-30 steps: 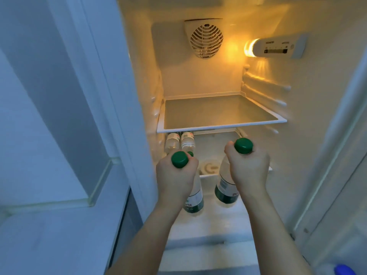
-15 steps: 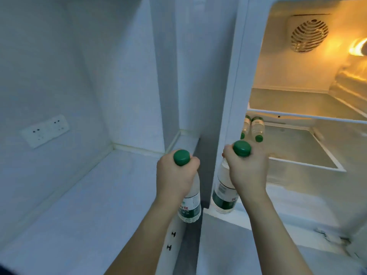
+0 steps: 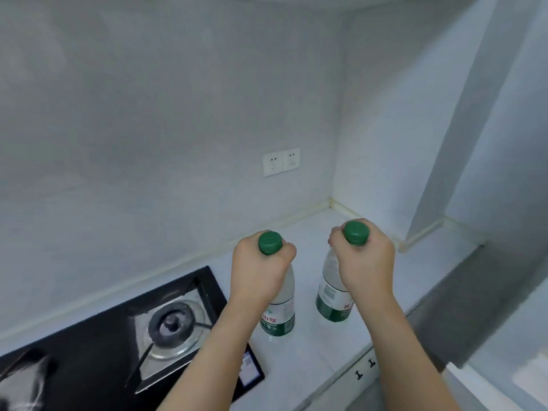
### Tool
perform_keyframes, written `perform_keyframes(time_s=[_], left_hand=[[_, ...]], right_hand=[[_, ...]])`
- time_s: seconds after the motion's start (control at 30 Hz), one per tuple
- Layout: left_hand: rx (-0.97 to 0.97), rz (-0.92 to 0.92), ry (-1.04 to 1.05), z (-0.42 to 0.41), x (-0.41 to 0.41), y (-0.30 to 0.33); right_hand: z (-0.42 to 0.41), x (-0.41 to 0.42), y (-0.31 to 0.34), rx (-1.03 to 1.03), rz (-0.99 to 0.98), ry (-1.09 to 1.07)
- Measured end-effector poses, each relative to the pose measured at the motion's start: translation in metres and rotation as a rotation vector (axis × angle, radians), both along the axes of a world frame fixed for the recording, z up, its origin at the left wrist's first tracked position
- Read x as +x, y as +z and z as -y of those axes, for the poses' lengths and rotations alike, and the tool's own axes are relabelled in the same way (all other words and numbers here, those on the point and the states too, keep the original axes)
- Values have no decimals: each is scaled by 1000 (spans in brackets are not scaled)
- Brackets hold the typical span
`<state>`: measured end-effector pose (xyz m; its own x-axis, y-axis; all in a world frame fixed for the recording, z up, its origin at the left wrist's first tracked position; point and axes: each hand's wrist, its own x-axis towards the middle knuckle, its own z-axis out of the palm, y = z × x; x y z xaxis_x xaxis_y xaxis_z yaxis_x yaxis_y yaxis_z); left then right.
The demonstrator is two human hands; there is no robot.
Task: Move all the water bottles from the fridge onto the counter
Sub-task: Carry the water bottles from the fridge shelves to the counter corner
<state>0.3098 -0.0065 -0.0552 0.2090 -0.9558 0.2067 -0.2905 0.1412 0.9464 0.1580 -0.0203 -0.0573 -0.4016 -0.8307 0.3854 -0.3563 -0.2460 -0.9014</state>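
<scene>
Two water bottles, one in each hand. Left hand (image 3: 261, 274) wrapped tight round the neck of the left bottle (image 3: 280, 312), just under its green cap (image 3: 269, 243). Right hand (image 3: 363, 262) wrapped tight round the neck of the right bottle (image 3: 332, 295), just under its own green cap (image 3: 355, 232). Both bottles upright, side by side, with a gap between them. Both clear, with green and white labels low down. Both over the white tabletop (image 3: 308, 357), near the corner of the wall. Hard to tell whether the bottoms touch the tabletop or hang just above it. Black gas stove (image 3: 98, 351) on the left, with a round burner (image 3: 172, 324) near the left bottle. White wall socket (image 3: 281, 161) on the grey wall behind the bottles.
</scene>
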Motion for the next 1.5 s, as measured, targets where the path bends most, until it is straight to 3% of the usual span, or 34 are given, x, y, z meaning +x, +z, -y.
perform_keyframes(time_s=[0.27,0.6,1.17,1.5], left_hand=[[32,25,381,-52,84,-2],[-25,38,661,-164,201,8],[-31,52,902,-377,395,15],[38,-22,986,-432,481,-5]], right_hand=[[-2,99,-20,19,-28,334],[-75,240,-5,-80,-22,625],[-258,465,0,-92,17,936],[-308,561,-13,-29,-4,1034]])
